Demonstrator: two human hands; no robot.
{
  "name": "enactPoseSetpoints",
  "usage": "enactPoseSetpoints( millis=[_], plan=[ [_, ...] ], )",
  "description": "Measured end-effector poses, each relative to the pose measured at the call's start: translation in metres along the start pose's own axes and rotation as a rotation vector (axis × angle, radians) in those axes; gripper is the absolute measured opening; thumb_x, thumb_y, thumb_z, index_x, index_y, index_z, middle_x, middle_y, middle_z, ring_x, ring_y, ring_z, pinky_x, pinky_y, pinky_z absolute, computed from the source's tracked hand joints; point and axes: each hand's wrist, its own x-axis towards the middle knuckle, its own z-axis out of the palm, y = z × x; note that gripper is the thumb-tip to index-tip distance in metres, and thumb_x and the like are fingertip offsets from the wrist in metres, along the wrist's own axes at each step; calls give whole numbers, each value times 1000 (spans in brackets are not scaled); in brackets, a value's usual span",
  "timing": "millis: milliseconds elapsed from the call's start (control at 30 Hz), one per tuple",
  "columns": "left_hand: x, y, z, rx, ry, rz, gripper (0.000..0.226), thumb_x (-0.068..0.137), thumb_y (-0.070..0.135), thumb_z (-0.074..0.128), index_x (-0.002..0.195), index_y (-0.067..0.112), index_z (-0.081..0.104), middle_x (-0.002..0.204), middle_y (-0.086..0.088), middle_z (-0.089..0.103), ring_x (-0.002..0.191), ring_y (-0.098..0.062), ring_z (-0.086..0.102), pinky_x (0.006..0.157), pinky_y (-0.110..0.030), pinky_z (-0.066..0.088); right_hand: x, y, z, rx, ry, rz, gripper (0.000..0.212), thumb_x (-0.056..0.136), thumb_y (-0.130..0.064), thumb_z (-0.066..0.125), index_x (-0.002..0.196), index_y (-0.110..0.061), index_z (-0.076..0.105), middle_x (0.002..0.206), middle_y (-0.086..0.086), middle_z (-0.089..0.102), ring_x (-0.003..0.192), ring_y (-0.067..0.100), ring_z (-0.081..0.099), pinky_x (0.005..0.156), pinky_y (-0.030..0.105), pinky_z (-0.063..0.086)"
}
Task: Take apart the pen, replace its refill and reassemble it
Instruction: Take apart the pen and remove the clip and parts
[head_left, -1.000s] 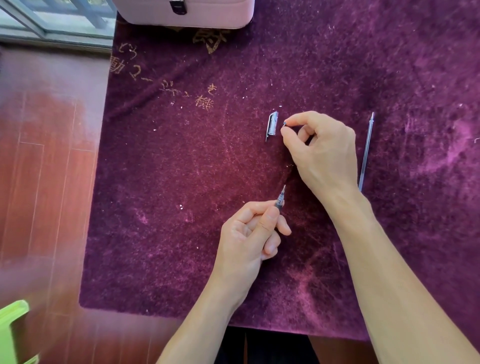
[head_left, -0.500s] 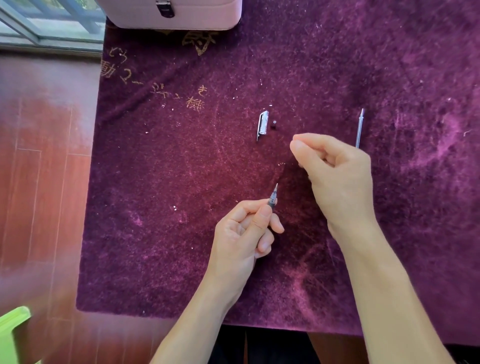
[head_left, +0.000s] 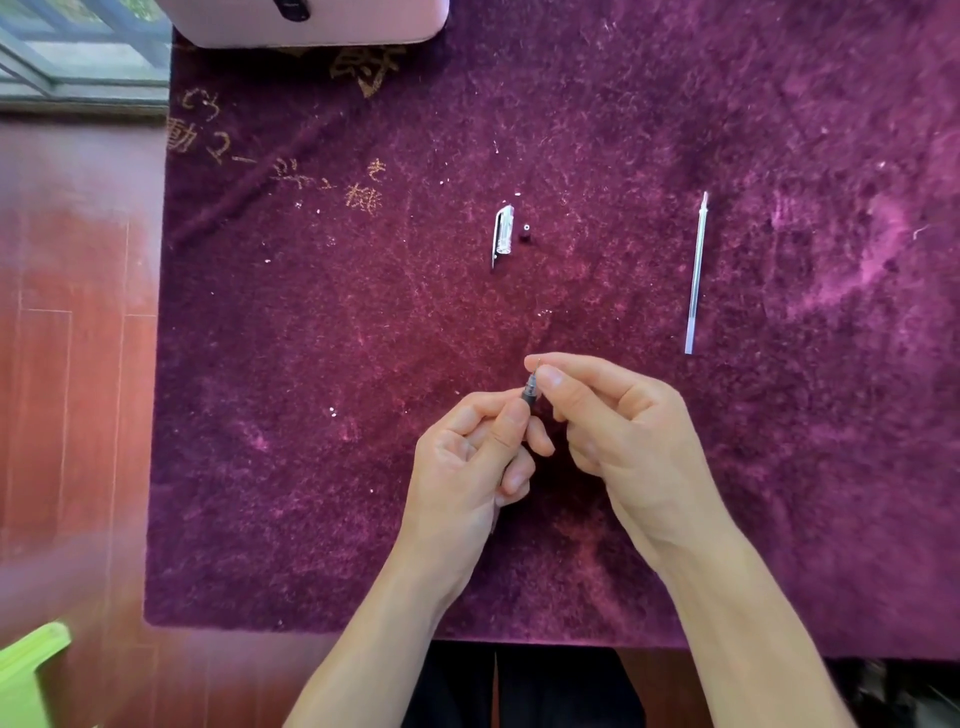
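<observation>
My left hand (head_left: 480, 457) grips the dark pen (head_left: 530, 391) upright in its fist, with only the tip end showing above the thumb. My right hand (head_left: 618, 431) pinches that tip between thumb and forefinger. The rest of the pen is hidden inside my left hand. Farther away on the purple cloth (head_left: 311, 364) lie the clear pen cap (head_left: 502, 235) with its clip and, just right of it, a tiny dark end piece (head_left: 525, 232). A thin clear refill (head_left: 696, 275) lies by itself to the right, its point facing away from me.
A pale pink case (head_left: 311, 21) stands at the cloth's far edge. Gold characters are stitched on the cloth at the far left. Wooden floor (head_left: 67, 364) shows on the left, and a green object (head_left: 26, 670) sits at the lower left corner.
My right hand has set the tiny end piece down beside the cap, drawn back toward me and closed its thumb and forefinger on the pen's tip. My left hand has kept holding the pen.
</observation>
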Motion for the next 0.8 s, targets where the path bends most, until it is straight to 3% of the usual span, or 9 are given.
enactPoseSetpoints(
  millis=[167, 367, 600, 700, 800],
  plan=[
    [0, 0, 0, 7, -12, 3, 27, 98, 26, 64, 112, 4, 70, 79, -8, 65, 51, -6, 47, 47, -19, 36, -2, 0, 4, 58, -21, -2, 15, 101, -10, 70, 99, -15, 84, 55, -11, 62, 43, -3, 55, 49, 5, 44],
    [0, -1, 0, 4, -3, 7, 31, 96, 28, 66, 113, 3, 69, 79, -9, 66, 51, -7, 47, 46, -19, 36, -1, -1, 5, 89, -13, 34, 11, 99, -15, 72, 97, -14, 83, 58, -8, 63, 43, -2, 53, 48, 7, 43],
    [0, -2, -1, 0, -7, 12, 28, 97, 25, 64, 113, 2, 68, 79, -10, 66, 50, -7, 46, 46, -19, 36, 9, -4, 3, 42, 32, 19, 9, 98, -22, 75, 100, -18, 83, 60, -19, 63, 49, -3, 52, 49, 9, 41],
    [-1, -1, 0, 9, -5, 18, 27, 97, 26, 64, 110, 2, 67, 78, -10, 67, 49, -6, 45, 46, -19, 35, 15, -10, 2, 25, 51, -1, 7, 97, -28, 77, 98, -24, 83, 68, -19, 67, 52, -2, 52, 51, 11, 41],
    [-1, -1, 1, 19, 2, 17, 31, 95, 29, 65, 111, 2, 68, 78, -11, 66, 48, -6, 44, 46, -19, 34, 24, -20, 0, 56, 73, -36, 7, 96, -29, 79, 99, -23, 82, 82, -8, 77, 50, 1, 47, 50, 14, 42]
  ],
)
